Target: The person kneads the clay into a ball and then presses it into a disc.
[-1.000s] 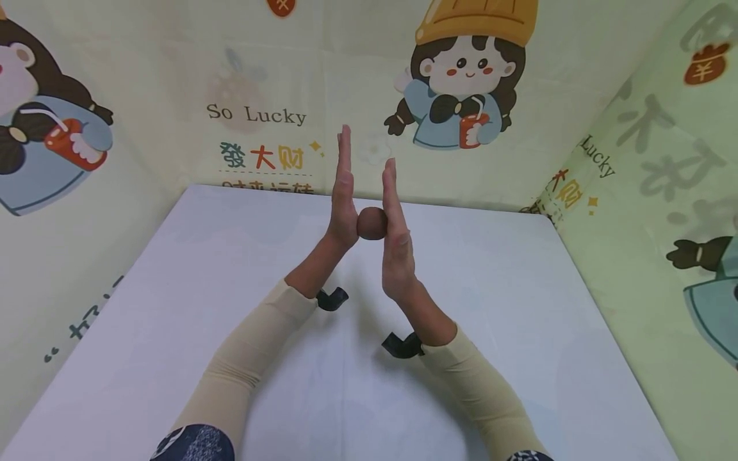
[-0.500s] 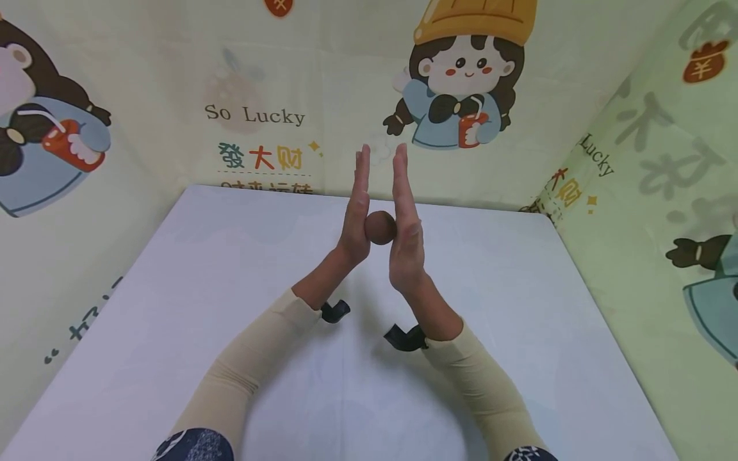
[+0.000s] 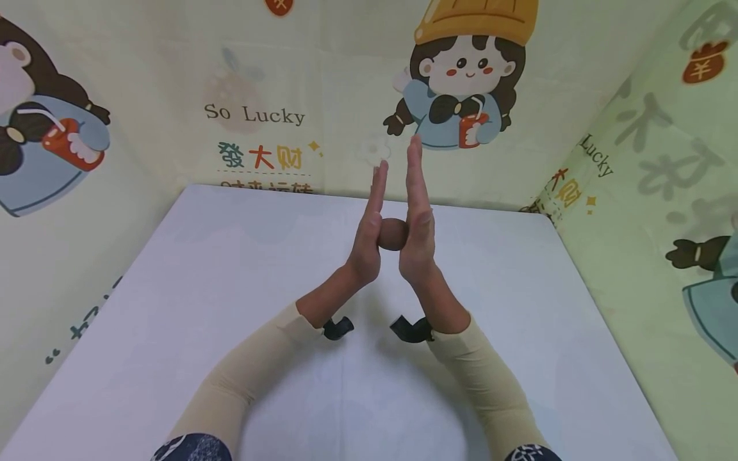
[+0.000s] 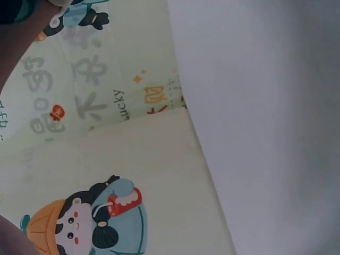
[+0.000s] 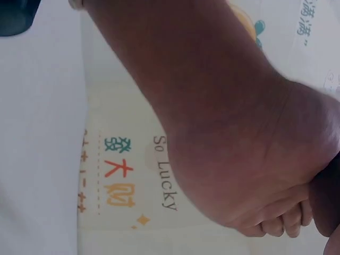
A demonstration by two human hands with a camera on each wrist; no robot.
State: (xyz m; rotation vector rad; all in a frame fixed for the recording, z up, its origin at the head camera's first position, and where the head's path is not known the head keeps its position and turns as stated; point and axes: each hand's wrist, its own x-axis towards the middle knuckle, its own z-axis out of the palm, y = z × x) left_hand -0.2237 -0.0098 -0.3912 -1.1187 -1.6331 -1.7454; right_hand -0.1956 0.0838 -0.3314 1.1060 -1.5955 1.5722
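Note:
A brown ball [image 3: 393, 234] is held between two upright palms above the table in the head view. My left hand [image 3: 367, 240] presses it from the left with straight fingers pointing up and away. From the other side my right hand [image 3: 419, 237] presses with its fingers also straight, its fingertips reaching higher than the left ones. In the right wrist view, the left hand [image 5: 249, 159] and its forearm fill the middle, and a dark part of the ball [image 5: 325, 199] shows at the right edge. The left wrist view shows only bits of skin at its left edge.
Below the hands spreads a white table [image 3: 277, 256]. Light green printed wall sheets [image 3: 357, 77] stand behind it and at both sides. A black wrist mount [image 3: 338, 328] sticks out at the left cuff, and another mount [image 3: 411, 329] at the right cuff.
Both hands and the ball have shifted right. The left hand has slid back toward the body while the right hand has slid forward, with the ball staying between the palms, slightly lower in view.

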